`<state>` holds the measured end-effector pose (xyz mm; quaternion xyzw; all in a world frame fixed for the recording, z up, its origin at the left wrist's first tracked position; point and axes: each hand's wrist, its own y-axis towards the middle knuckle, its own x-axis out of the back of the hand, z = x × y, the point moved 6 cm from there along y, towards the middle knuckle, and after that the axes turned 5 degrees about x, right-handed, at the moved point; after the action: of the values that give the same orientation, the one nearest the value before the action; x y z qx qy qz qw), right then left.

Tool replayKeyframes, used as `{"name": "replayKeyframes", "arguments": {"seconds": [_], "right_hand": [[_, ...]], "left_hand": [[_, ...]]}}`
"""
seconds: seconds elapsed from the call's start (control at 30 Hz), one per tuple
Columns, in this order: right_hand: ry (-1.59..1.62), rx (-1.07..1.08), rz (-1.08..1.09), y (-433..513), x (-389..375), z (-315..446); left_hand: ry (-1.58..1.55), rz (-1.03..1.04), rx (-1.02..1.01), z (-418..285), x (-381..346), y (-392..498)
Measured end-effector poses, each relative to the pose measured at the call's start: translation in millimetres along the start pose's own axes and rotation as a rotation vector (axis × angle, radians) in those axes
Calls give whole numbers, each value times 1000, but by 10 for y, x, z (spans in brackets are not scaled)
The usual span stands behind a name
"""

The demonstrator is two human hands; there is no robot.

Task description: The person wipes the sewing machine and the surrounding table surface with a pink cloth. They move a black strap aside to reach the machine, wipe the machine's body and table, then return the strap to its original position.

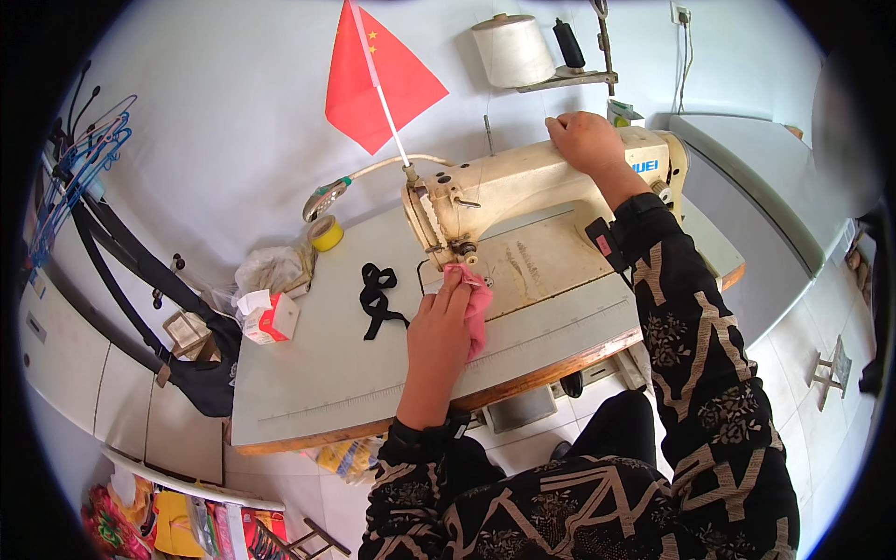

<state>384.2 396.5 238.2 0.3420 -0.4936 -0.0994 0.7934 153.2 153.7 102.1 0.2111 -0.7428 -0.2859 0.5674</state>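
Observation:
My left hand (439, 329) holds a folded pink cloth (479, 315) on the bed of a cream industrial sewing machine (518, 185). Its fingertips are just below the needle area, and the machine head hides the needle itself. My right hand (586, 143) rests on top of the machine's arm with its fingers curled and its thumb pointing left. A thin thread comes down near that thumb; whether the fingers pinch it, I cannot tell. To the left of the cloth, a looped black strap (378, 301) lies on the sewing table (336, 378).
A white thread cone (514, 52) and a black spool (568, 45) stand on a rack behind. A red flag (378, 77) rises from the machine head. Yellow tape (325, 233), a small lamp (326, 199) and a red-white box (271, 317) are at the left. A low stool (833, 371) stands right.

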Motion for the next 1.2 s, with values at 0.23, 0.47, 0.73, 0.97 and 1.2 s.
{"name": "replayKeyframes", "arguments": {"seconds": [0.23,0.47,0.73,0.97,1.2], "right_hand": [[-5,-14,27,1,3,-9],[10,-29,16,-2,6,-14],[3,12,18,26,-35,-51],[12,38,42,12,-1,-15],[0,27,46,-12,54,32]], "left_hand": [[73,2,47,47,-85,10],[-6,-93,-33,-17,-13,4],[-198,100,159,-3,-75,-1],[-189,129,154,-15,-136,9],[-247,9,133,-31,-129,45]]}}
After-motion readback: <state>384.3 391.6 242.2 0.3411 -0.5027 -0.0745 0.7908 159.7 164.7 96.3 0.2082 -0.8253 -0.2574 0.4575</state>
